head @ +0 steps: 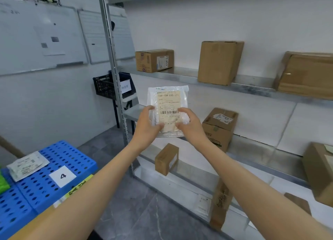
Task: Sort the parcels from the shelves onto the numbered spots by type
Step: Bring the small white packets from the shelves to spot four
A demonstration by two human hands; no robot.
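Clear plastic parcel (168,111) upright, left hand (147,126) and right hand (189,124) fingers (182,110) pinching its sides

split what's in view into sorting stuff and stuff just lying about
Job: bagged parcel gripped by left hand and right hand; cardboard boxes on the shelves; spot 4 label; flat parcel on the blue platform.
Lying about: whiteboard; black crate.

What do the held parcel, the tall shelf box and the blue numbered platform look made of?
Held parcel: clear glossy plastic bag, likely; it glints and carries a paper label.
Shelf box: matte brown cardboard, by its folded edges.
Blue platform: moulded plastic, seemingly; uniform colour, regular holes.
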